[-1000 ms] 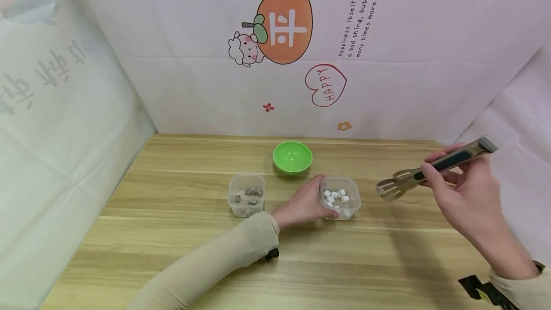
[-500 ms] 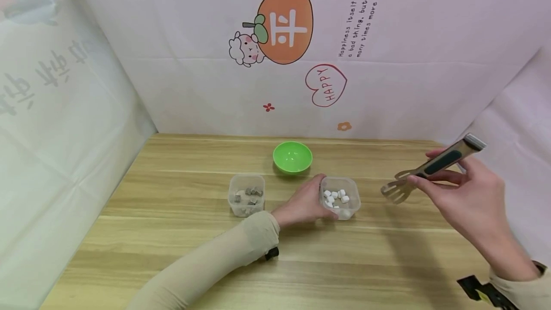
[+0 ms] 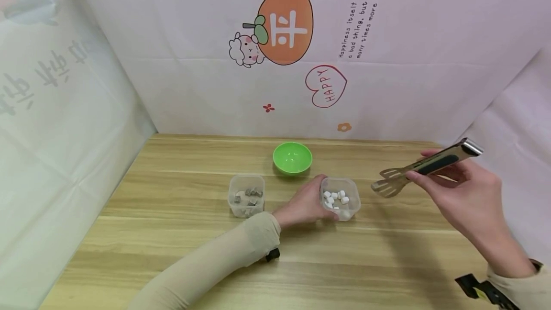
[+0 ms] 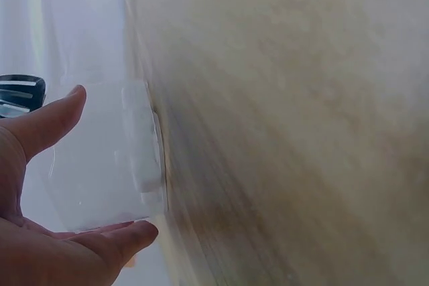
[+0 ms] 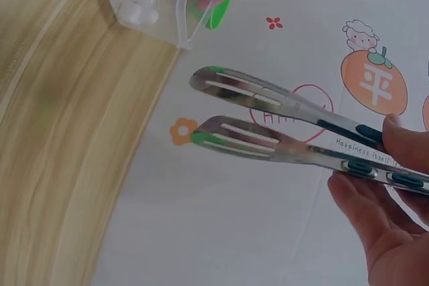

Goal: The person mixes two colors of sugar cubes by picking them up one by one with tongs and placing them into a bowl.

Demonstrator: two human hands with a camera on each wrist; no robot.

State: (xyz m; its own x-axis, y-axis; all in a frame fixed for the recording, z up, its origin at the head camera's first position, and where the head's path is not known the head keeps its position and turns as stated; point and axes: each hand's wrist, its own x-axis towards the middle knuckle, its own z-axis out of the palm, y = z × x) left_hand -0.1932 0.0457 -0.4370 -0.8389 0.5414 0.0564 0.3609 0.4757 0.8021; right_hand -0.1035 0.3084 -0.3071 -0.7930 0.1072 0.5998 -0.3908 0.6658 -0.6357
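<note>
My left hand [image 3: 306, 203] grips a clear plastic container [image 3: 352, 190] from its left side, thumb at the front and fingers behind. Several small white cubes [image 3: 330, 200] lie inside it. In the left wrist view the thumb and fingers span the container's wall [image 4: 94, 165]. My right hand [image 3: 467, 195] holds metal tongs [image 3: 430, 164] with dark grip panels, above the table and right of the container. Their slotted heads [image 5: 234, 135] point left toward the container, slightly apart with nothing between them.
A green bowl [image 3: 292, 159] stands behind the left hand. Left of that hand is a second clear container [image 3: 234, 185] holding several grey metallic cubes [image 3: 253, 192]. All rest on a wooden table [image 3: 181, 233], with printed white cloth [image 3: 206, 90] around its back and sides.
The right hand has shifted slightly left and turned the tongs, with their heads closer to the container of white cubes. The left hand and its container have stayed put.
</note>
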